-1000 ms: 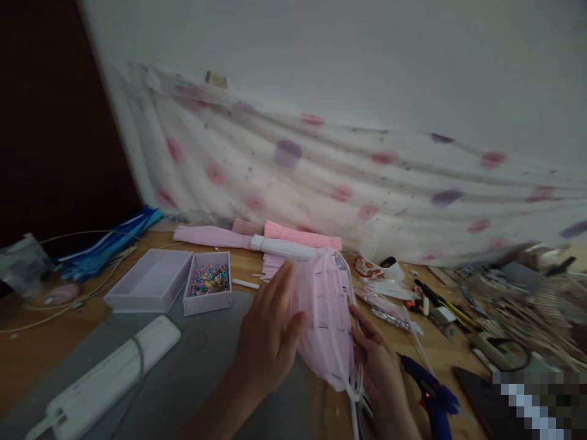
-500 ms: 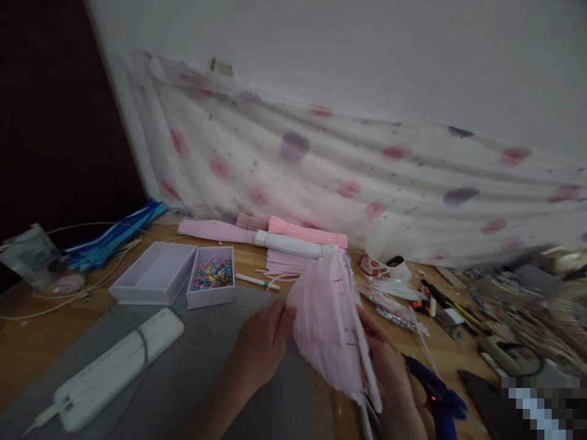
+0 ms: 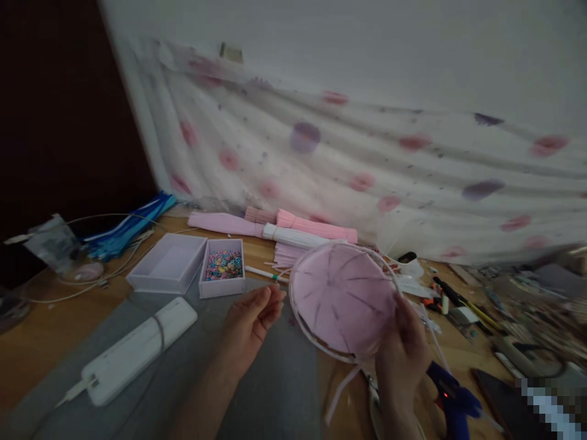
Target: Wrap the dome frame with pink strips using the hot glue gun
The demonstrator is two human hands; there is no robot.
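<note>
My right hand [image 3: 406,354] grips the lower right edge of a round pink woven piece [image 3: 342,299] with a pale strip rim, its flat face turned toward me. A loose pale strip [image 3: 342,394] hangs down from it. My left hand [image 3: 250,324] hovers just left of the piece, palm up, fingers loosely curled and apart, holding nothing. Both hands are above a grey mat [image 3: 192,385] on the wooden table.
A white power strip [image 3: 137,351] lies on the mat at left. Two lilac boxes sit behind it, an empty one [image 3: 167,272] and one of coloured beads [image 3: 223,275]. Pink and white strip bundles [image 3: 275,229] line the spotted cloth. A blue glue gun [image 3: 452,397] and tools clutter the right.
The pink piece has turned from edge-on to flat face toward me. My left hand has let go of it and drawn away to the left. The view shifted slightly right.
</note>
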